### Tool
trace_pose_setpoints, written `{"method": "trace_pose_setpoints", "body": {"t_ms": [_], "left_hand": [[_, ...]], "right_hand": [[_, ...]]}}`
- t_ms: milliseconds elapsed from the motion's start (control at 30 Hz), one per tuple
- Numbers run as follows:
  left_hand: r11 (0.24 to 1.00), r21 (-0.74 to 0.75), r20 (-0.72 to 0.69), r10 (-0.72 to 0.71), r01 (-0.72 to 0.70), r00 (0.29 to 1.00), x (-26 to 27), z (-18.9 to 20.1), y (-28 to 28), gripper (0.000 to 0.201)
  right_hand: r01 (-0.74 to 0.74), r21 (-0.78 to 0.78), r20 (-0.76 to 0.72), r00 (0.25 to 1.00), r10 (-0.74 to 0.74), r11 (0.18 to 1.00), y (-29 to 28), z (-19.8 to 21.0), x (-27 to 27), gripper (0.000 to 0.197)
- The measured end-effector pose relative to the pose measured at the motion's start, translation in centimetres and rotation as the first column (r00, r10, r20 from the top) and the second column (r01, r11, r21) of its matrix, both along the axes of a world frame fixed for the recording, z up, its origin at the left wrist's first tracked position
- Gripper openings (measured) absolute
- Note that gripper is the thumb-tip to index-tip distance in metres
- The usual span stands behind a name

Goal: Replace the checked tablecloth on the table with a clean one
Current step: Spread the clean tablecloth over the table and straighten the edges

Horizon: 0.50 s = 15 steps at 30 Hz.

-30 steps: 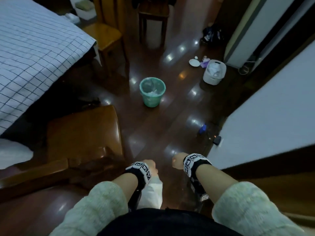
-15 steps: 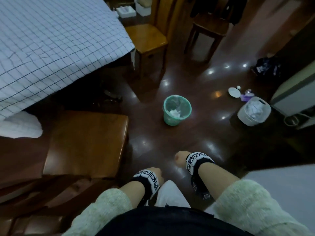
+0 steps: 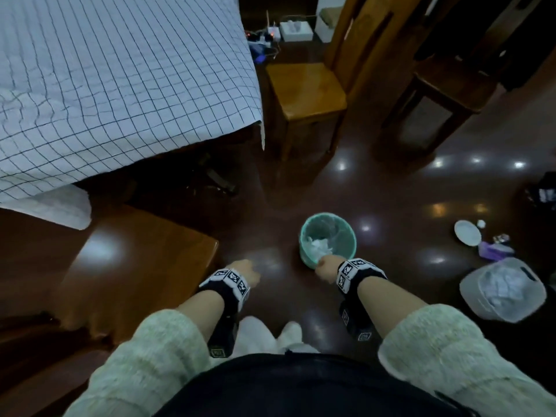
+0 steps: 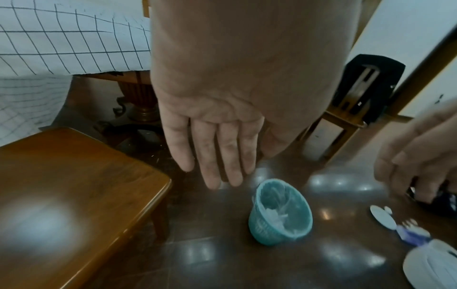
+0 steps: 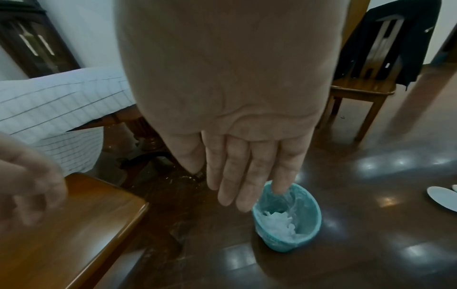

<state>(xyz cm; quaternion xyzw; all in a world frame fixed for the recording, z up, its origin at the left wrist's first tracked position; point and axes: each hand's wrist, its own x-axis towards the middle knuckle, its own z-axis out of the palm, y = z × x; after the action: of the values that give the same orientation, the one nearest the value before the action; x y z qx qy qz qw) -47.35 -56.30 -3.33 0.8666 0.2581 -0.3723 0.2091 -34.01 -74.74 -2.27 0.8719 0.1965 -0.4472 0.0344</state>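
Head view shows both the left hand (image 3: 245, 270) and right hand (image 3: 326, 267) released and empty, while the checked tablecloth (image 3: 120, 85), probably light and limp, covers the table; grasp its hanging corner.

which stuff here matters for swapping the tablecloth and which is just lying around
For the job:
checked tablecloth
left hand, open, empty
right hand, open, empty

Lying about:
teal bin
white bin
plate
near chair
far chair

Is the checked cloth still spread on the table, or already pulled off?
Still spread: the checked tablecloth covers the tabletop, its edge hanging over. Both hands hold nothing.
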Motion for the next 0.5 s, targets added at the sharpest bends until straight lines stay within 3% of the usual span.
{"method": "trace_pose_setpoints", "body": {"t_ms": [100, 200, 333, 500], "left_hand": [[0.991, -0.05, 0.07, 0.128, -0.125, 0.989, 3.7, 1.3, 1.5, 0.037], [0.96, -0.079, 0.081, 0.273, -0.267, 0.958, 6.6, 1.2, 4.3, 0.037], [0.887, -0.145, 0.132, 0.456, -0.437, 0.88, 11.8, 0.7, 9.8, 0.036], [0.816, -0.186, 0.241, 0.578, -0.547, 0.78, 19.3, 1.2, 17.8, 0.038]], "right_hand": [[0.003, -0.05, -0.039, 0.999, -0.004, 0.999, 1.4, -0.1, 4.4, 0.043], [-0.098, -0.029, -0.048, 0.994, 0.097, 0.995, 4.6, -0.1, 8.5, 0.039], [-0.201, 0.032, -0.037, 0.979, 0.202, 0.979, 11.8, -0.5, 13.7, 0.032], [-0.267, 0.111, 0.019, 0.964, 0.266, 0.957, 21.7, 0.9, 21.8, 0.033]]}}
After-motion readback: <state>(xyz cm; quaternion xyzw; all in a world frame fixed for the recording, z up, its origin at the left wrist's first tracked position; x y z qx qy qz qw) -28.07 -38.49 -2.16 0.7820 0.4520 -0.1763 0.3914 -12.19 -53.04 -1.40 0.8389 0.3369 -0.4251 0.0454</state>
